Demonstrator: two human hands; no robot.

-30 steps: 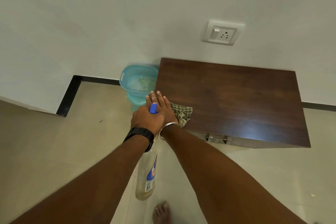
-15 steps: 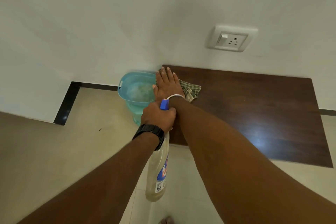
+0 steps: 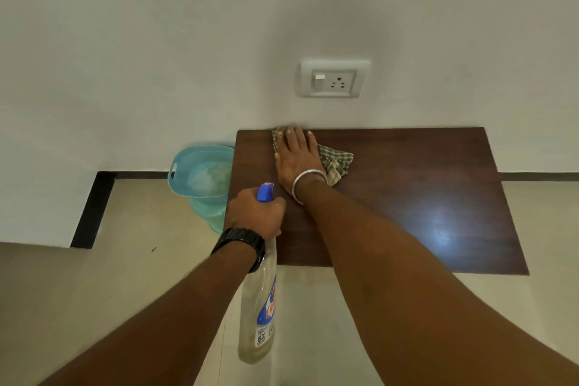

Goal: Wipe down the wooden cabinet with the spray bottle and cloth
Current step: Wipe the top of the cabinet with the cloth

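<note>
**Wooden cabinet (image 3: 423, 185) top: cloth has reached the back edge**

Wooden cabinet sits against the white wall (image 3: 156, 57), and we see only its dark top from above. The left part is under the hands; the right part is bare, with a light glare on it.

The checked cloth (image 3: 336, 163) lies on the rear left of the top, its far end touching the wall line. Our right hand (image 3: 296, 160) presses flat on it, fingers straight and close together, palm down. A metal bangle (image 3: 308, 180) is on that wrist.

Change: a second ago the cloth and right hand were at the front left corner, and half a second ago they were partway back. Now they are at the rear edge, so we read one front-to-back stroke along the left strip as done. The wider right side looks unwiped, so the task is probably early to midway.

Our left hand (image 3: 253, 213) grips the neck of the spray bottle (image 3: 258, 307), fingers curled round it below the blue nozzle. The bottle hangs down beside the front left corner, off the top. A black watch (image 3: 241, 244) is on that wrist. We cannot tell whether a finger is on the trigger.

Further out, a teal tub (image 3: 174, 172) stands on the floor just left of the cabinet, and a wall socket (image 3: 333, 78) is above the cloth.
</note>
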